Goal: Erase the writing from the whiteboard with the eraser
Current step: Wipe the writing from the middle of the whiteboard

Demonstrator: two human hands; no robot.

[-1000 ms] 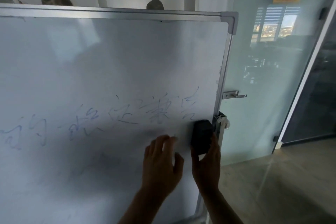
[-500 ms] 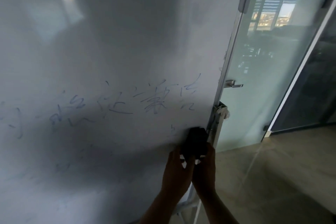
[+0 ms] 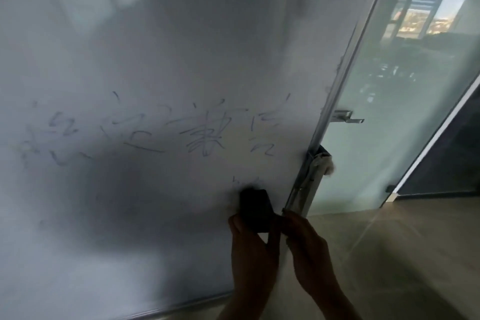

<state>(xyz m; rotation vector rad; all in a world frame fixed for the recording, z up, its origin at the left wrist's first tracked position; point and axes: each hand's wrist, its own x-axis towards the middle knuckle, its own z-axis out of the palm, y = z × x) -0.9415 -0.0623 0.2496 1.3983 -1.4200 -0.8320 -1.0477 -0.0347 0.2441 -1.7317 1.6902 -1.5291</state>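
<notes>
Both your hands, left hand [image 3: 253,249] and right hand [image 3: 307,249], grip the black block eraser [image 3: 255,209] against the white glossy whiteboard [image 3: 181,34]; next, sweep upward across the faint blue writing [image 3: 202,135].

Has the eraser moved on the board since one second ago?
Yes. The eraser went down and a little left: it was level with the clamp at the board's right edge, now below it.

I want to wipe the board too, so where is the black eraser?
The eraser is low on the whiteboard near its right edge, under the writing, held by both the left hand and the right hand.
</notes>
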